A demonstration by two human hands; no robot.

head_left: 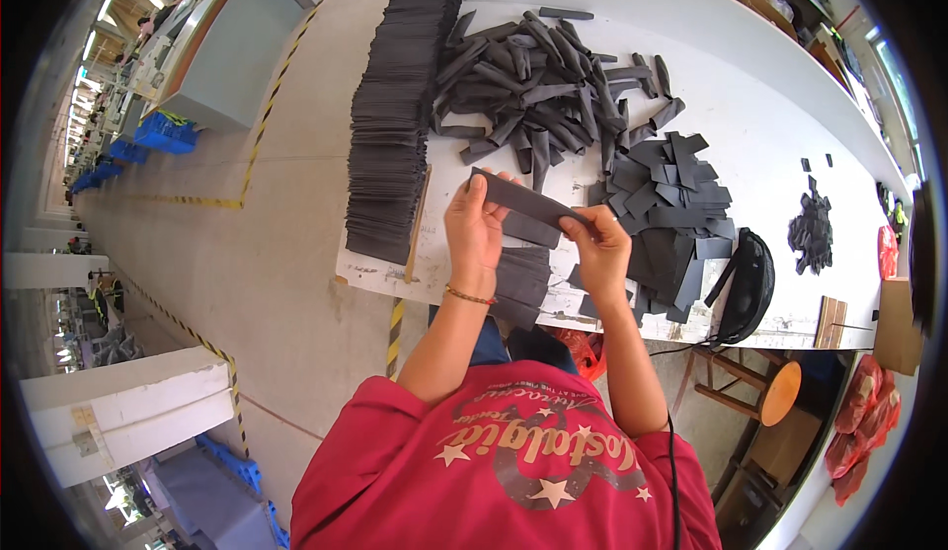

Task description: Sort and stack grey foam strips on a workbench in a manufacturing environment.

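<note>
Evidently, one dark strip point(528, 196) is held above the worktop point(755, 160), its ends pinched closed in the left hand point(475, 226) and right hand point(602, 252). Beyond them, one heap point(553, 91) is flanked by one long stack point(395, 106) leftward and one flat-piece pile point(671, 180) rightward.

Strip point(530, 198) in my left hand point(477, 216) and right hand point(600, 246): matt, smooth, dark; cloth or thin card, can't tell which. Tall stack point(398, 106) along the table's left edge: same dull look, finely ribbed side from the layers. Rolled pieces point(541, 94) toward the far edge: matt, faint sheen on the curves. Flat pieces point(675, 212) nearer the front edge: smooth, dull. Table point(760, 145): smooth white top, painted-looking; front edge rough, chipped. Stool point(780, 393) below the front edge: wood, smooth seat, slight gloss. Red bags point(861, 414) below the right front corner: thin plastic, crinkled, shiny. My shirt point(395, 456): matt red cloth. Floor point(306, 283): concrete-looking, dull, stained.
</note>
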